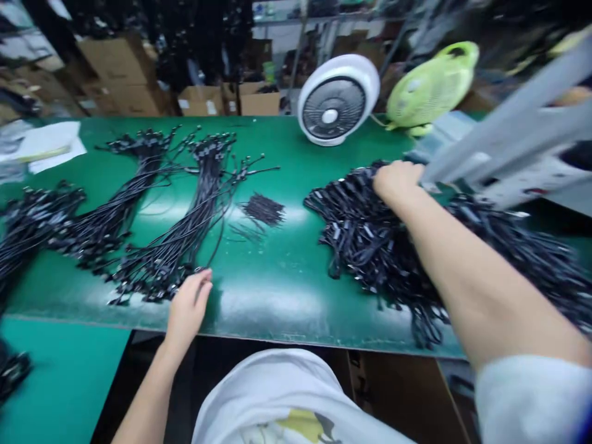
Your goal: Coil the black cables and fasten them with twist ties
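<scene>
My left hand (189, 303) is at the front ends of a fanned bundle of black cables (194, 216), with thumb and fingers pinched on the end of one black cable. To the right, my right hand (398, 179) reaches to the far side of a big heap of folded black cables (370, 237). Its fingers are curled down against the heap, and their tips are hidden, so what they grip does not show. Between the hands lies a small pile of short black strips (263, 209), with a few loose ones beside it.
More cable bundles (124, 191) spread over the left of the green table (277, 283). A white fan (340, 98) and a lime-green fan (432, 86) stand at the back. Grey metal bars (509, 117) slant in from the right. Papers (50, 145) lie far left; cardboard boxes (120, 74) stand behind.
</scene>
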The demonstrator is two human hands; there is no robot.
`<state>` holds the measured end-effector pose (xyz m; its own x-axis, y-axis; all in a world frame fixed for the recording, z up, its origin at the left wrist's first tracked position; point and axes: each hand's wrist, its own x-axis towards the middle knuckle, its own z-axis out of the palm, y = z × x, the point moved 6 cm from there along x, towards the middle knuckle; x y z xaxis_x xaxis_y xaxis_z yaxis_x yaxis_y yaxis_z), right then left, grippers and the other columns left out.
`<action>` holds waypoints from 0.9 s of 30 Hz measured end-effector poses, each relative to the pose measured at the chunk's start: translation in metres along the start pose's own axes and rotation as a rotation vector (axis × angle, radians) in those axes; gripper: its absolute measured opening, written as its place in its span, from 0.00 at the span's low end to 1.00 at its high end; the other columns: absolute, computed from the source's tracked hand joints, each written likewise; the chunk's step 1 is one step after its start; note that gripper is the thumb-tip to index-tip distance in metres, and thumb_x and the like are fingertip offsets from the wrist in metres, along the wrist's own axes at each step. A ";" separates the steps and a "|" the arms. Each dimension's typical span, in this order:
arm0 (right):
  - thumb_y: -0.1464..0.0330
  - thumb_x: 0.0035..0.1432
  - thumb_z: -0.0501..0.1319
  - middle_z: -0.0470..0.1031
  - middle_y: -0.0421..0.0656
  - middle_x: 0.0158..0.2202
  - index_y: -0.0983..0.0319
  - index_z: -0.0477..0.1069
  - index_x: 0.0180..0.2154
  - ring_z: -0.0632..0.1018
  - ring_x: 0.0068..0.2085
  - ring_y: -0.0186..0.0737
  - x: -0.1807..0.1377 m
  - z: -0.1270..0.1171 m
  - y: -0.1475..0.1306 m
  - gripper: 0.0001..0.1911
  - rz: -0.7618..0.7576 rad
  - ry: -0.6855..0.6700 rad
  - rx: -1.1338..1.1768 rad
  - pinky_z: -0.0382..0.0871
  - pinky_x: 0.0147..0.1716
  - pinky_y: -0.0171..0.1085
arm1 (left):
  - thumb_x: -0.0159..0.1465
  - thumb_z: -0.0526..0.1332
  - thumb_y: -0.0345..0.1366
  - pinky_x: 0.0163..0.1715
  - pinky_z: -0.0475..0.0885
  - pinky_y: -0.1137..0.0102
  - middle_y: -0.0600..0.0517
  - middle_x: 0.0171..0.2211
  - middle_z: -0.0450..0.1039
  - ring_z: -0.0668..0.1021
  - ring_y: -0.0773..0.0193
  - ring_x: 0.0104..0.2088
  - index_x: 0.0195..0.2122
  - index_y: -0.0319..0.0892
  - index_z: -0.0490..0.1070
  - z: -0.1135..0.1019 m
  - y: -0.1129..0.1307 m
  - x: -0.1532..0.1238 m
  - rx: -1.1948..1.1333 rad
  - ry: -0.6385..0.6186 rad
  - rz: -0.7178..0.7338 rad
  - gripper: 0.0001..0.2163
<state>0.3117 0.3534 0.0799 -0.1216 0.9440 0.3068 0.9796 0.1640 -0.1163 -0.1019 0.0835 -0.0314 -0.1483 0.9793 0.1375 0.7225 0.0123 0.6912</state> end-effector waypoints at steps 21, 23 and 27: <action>0.70 0.69 0.47 0.77 0.51 0.46 0.67 0.71 0.48 0.76 0.47 0.45 -0.049 0.103 -0.392 0.16 -0.986 -0.260 0.096 0.62 0.45 0.42 | 0.72 0.47 0.40 0.49 0.69 0.64 0.47 0.50 0.76 0.77 0.55 0.49 0.47 0.44 0.73 -0.111 -0.046 0.084 0.587 0.108 0.265 0.16; 0.70 0.70 0.47 0.77 0.52 0.46 0.67 0.71 0.48 0.76 0.46 0.45 -0.025 0.098 -0.388 0.16 -0.943 -0.225 0.073 0.61 0.43 0.41 | 0.72 0.46 0.41 0.49 0.70 0.64 0.46 0.48 0.77 0.78 0.55 0.48 0.45 0.44 0.73 -0.122 -0.056 0.083 0.556 0.143 0.196 0.17; 0.67 0.69 0.51 0.75 0.51 0.50 0.64 0.67 0.57 0.76 0.47 0.43 0.004 0.068 -0.368 0.18 -0.918 -0.182 0.082 0.62 0.41 0.38 | 0.70 0.49 0.44 0.50 0.70 0.63 0.43 0.51 0.74 0.77 0.55 0.50 0.52 0.41 0.68 -0.125 -0.085 0.089 0.395 0.141 0.068 0.17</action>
<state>-0.0600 0.3166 0.0599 -0.8712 0.4642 0.1599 0.4743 0.8798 0.0301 -0.2615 0.1439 0.0107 -0.1621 0.9437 0.2883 0.9332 0.0517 0.3556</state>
